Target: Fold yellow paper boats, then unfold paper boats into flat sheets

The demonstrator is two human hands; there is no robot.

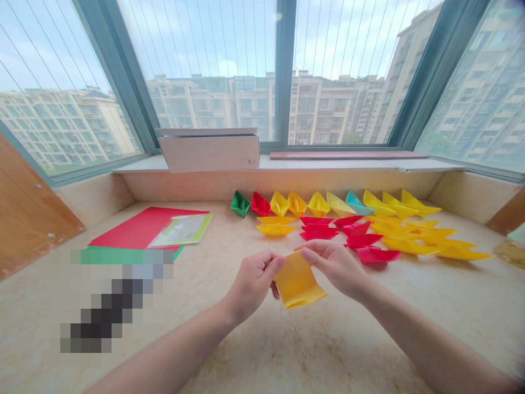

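Observation:
A folded piece of yellow paper point(298, 282) is held up between both hands, above the stone-like sill. My left hand point(258, 279) pinches its upper left edge, thumb in front. At its upper right corner, my right hand point(334, 265) grips it between thumb and fingers. The paper's lower edge hangs free and bows open a little. Just beyond the hands stand red paper boats point(377, 255) and yellow paper boats point(410, 245), several of each. A row at the back includes a green paper boat point(240, 204) and a light blue paper boat point(357, 203).
Red paper sheets point(135, 227) lie at the left with a clear packet point(180, 230) on them and a green sheet point(123, 256) below. A pixelated patch covers something dark in front. A white box point(209, 153) stands on the ledge by the windows.

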